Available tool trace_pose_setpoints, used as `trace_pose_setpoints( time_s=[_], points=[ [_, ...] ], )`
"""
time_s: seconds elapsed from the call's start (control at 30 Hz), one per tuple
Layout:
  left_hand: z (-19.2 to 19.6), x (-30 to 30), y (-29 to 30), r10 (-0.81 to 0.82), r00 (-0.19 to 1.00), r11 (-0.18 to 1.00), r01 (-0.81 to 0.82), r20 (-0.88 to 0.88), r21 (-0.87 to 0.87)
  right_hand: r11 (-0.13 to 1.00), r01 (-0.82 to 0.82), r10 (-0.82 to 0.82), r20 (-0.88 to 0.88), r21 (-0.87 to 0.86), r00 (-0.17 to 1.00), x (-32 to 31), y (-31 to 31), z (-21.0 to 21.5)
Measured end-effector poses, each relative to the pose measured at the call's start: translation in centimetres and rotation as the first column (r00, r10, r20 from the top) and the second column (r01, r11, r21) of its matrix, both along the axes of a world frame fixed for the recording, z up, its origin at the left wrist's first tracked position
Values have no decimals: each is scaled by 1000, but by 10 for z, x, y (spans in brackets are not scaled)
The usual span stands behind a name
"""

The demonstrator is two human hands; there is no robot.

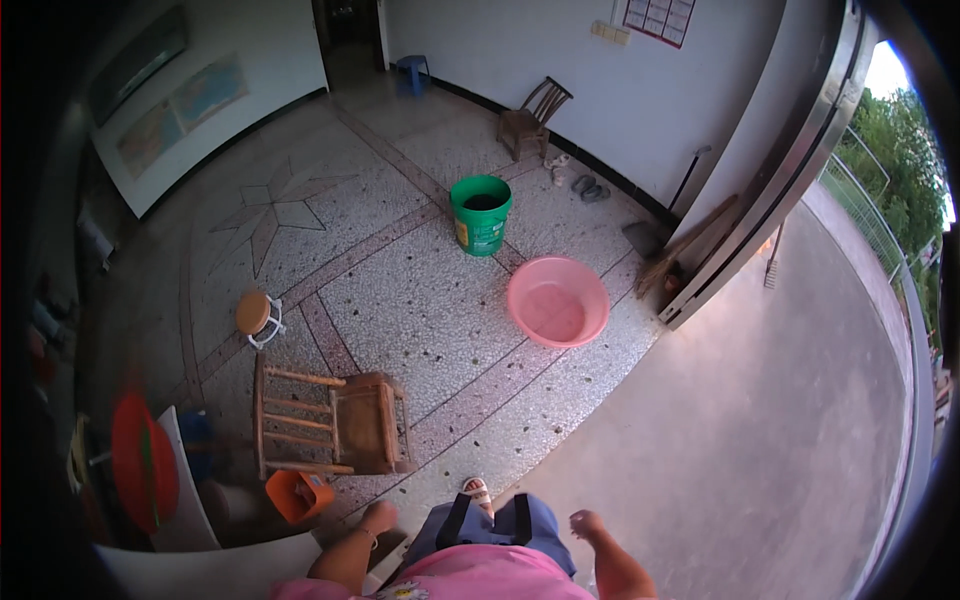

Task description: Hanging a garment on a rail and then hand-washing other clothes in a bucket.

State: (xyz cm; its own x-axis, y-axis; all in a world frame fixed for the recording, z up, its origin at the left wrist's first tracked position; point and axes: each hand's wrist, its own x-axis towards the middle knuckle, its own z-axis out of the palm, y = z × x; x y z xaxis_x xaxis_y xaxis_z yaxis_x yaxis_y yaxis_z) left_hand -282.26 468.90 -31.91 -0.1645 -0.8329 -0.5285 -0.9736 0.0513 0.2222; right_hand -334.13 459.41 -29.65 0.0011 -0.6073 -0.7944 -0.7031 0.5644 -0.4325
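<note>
My left hand [378, 517] hangs low beside my blue trousers, nearest the wooden chair and an orange bin. It looks rounded and blurred, its fingers not distinct. My right hand [588, 525] is on the other side of my body, over the bare concrete, its fingers loosely curled with nothing visible in them. Neither hand touches an object that I can see. The wooden chair [372, 422] stands ahead to the left, and the orange bin [300, 495] is beside it. Further ahead are a pink basin [558, 302] and a green bucket [482, 228] with dark contents.
A round stool [258, 314] stands left. By the far wall are another chair [525, 128], a blue stool [412, 75] and shoes [590, 188]. A broom [690, 245] leans near the door frame [780, 165]. Small dark bits litter the speckled floor. A red round object [143, 465] is at lower left.
</note>
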Motion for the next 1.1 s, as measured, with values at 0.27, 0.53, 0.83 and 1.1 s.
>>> trace_pose_setpoints(
  time_s=[0.27, 0.53, 0.83, 1.1],
  points=[
    [39, 25, -216, 799, 353, 587, -633, -487, 505, 941, 308, -308, -23, 140, 951, 36, -147, 15],
    [50, 130, -335, 762, 456, 647, -565, -460, 512, 971, -229, 209, -229, -67, 951, 110, -363, -44],
    [87, 201, -496, 943, 321, 301, -695, -94, 652, 888, -154, 144, -58, -433, 988, 253, -601, 4],
    [87, 374, -734, 833, 550, 463, -625, -66, 629, 966, 217, -236, -128, -142, 963, 332, -619, -43]
  ],
)
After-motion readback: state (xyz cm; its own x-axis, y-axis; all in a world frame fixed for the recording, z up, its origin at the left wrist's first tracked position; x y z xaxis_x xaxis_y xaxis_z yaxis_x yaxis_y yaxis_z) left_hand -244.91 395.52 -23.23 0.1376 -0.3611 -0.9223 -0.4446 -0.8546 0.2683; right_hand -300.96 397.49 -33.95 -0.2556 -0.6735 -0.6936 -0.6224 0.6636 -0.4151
